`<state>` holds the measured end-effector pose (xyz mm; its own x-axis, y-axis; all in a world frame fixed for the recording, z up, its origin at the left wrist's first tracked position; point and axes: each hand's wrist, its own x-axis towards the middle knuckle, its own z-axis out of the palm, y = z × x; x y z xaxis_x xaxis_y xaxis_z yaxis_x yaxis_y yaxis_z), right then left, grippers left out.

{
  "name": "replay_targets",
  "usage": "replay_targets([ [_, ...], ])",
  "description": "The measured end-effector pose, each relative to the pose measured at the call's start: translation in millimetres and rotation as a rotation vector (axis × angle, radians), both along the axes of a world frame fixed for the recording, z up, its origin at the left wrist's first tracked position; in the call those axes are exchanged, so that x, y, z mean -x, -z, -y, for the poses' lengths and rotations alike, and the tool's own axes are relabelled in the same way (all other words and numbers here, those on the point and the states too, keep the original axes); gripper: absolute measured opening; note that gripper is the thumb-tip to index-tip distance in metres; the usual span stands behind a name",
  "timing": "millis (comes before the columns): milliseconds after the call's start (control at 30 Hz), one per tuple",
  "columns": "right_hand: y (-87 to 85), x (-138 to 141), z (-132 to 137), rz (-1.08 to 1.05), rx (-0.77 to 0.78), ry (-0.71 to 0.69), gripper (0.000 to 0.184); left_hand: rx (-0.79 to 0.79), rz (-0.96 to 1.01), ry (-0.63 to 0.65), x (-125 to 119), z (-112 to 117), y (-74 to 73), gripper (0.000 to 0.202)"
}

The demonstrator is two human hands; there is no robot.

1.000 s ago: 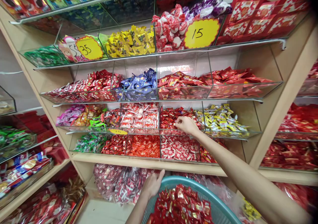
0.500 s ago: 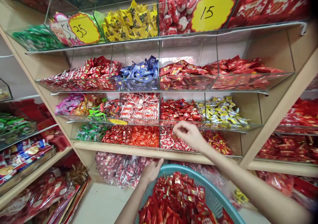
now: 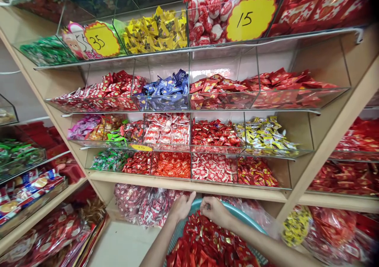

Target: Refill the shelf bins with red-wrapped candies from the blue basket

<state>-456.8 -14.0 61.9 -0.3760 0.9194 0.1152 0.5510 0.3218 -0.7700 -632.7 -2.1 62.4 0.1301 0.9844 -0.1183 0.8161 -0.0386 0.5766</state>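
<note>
The curled right hand (image 3: 217,211), its hold unclear, has been lowered from the shelves (image 3: 189,182) within reach of red-wrapped candies (image 3: 213,239). The teal basket (image 3: 247,217) is held by the left hand (image 3: 181,208).

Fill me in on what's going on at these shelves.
A person's left hand is at the rim of a teal basket filled with small red packets. The right hand is over the basket, its fingers curled; whether it holds anything is not clear. Beyond the basket stand shelves with clear-fronted compartments of wrapped packets in red, blue, yellow and green.
</note>
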Motion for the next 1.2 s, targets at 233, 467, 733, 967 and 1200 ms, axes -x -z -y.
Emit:
replay_targets([
  [233, -65.1, -13, 0, 0.124, -0.210, 0.063, 0.011, 0.008, 0.005, -0.007, 1, -2, 1.7, 0.087],
  [467, -171.4, -39, -44, 0.155, -0.600, 0.100, 0.015, 0.019, -0.003, 0.006, -1, -1, -2.4, 0.086],
  [733, -210.5, -41, -113, 0.323, -0.662, 0.296, 0.022, -0.014, 0.013, -0.023, 0, -1, 1.5, 0.082],
  [967, -215.6, -20, -127, 0.456, -0.659, 0.382, 0.015, 0.002, 0.016, -0.035, 1, -3, 4.5, 0.082],
  [1200, -214.4, -2, -141, 0.543, -0.637, 0.368, 0.014, 0.001, 0.053, -0.035, 2, -5, 7.6, 0.081],
])
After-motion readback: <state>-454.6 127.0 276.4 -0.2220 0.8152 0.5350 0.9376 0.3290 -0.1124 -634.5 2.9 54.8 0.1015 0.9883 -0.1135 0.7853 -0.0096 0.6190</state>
